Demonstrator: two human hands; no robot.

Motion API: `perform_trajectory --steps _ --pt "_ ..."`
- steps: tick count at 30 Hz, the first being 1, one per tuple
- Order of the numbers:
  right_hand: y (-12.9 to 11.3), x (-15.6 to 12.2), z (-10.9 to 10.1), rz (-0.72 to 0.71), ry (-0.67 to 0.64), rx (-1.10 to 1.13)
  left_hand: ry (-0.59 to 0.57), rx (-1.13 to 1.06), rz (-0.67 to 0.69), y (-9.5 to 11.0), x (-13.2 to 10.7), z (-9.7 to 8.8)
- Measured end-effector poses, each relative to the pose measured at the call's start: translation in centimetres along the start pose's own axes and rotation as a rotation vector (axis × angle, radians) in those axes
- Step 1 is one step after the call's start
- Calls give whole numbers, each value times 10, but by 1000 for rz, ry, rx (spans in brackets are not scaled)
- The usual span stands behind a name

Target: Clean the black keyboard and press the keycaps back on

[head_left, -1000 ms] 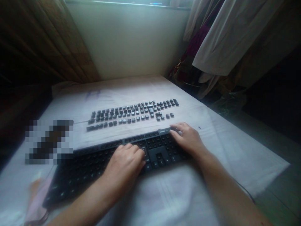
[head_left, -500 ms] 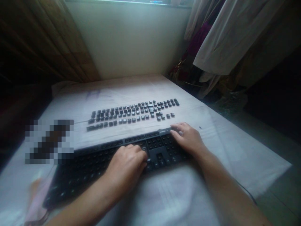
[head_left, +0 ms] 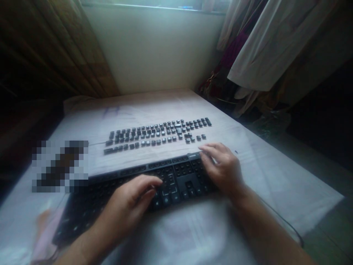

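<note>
A black keyboard [head_left: 176,173] lies across a white cloth in front of me. My left hand [head_left: 129,206] hovers over its middle, fingers curled and pinched together near the keys; whether they hold anything is hidden. My right hand [head_left: 224,167] rests on the keyboard's right end, fingers spread flat over the number pad and top edge. Beyond the keyboard, several loose black keycaps [head_left: 157,134] are laid out in rows on the cloth.
The white cloth [head_left: 261,173] covers a raised surface that ends at the right, with a thin cable [head_left: 289,228] trailing off it. A wall stands behind, brown curtain at the left, hanging pale fabric [head_left: 270,48] at the right. A pixelated patch [head_left: 59,165] sits left.
My left hand has pulled back to the left and lifted off the keys near the enter block. The right hand stays on the keyboard's right end.
</note>
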State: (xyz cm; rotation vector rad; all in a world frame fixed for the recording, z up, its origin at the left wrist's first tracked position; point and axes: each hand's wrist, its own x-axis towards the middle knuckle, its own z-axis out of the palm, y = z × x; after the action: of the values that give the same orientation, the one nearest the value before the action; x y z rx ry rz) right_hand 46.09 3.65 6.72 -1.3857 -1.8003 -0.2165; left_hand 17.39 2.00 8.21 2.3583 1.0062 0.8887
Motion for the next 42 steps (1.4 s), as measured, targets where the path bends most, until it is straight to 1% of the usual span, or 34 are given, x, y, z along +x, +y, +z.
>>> perform_trajectory --steps 1,2,4,5,7,9,12,17,20,25,33,35,39,42 --pt "-12 0 -4 -71 4 79 30 53 29 2 -5 3" --pt "-24 -1 -7 -122 -25 165 51 102 51 4 -9 6" --pt "-46 -7 -10 -194 -128 323 75 179 107 6 -15 10" --pt "-55 -10 -10 -239 -167 362 81 205 144 7 -18 12" --pt "-67 -18 -8 -313 -200 387 98 248 232 6 -23 14" --pt "-71 -25 -3 -356 -197 392 120 287 323 4 -27 14" --pt "-70 -31 2 -376 -191 404 144 333 418 1 -31 12" --pt "-68 -33 6 -391 -195 394 154 354 515 0 -35 11" --pt "-68 -34 8 -397 -177 398 158 349 533 -3 -38 13" --pt "-68 -35 10 -407 -166 410 129 319 542 -5 -40 12" --pt "-72 -33 6 -380 -183 441 138 272 514 -4 -40 7" --pt "-72 -31 3 -380 -172 415 147 276 475 -6 -40 6" --pt "-69 -25 -3 -380 -151 362 230 272 329 -9 -36 3" --pt "-67 -24 -7 -397 -151 339 253 281 308 -8 -32 1"
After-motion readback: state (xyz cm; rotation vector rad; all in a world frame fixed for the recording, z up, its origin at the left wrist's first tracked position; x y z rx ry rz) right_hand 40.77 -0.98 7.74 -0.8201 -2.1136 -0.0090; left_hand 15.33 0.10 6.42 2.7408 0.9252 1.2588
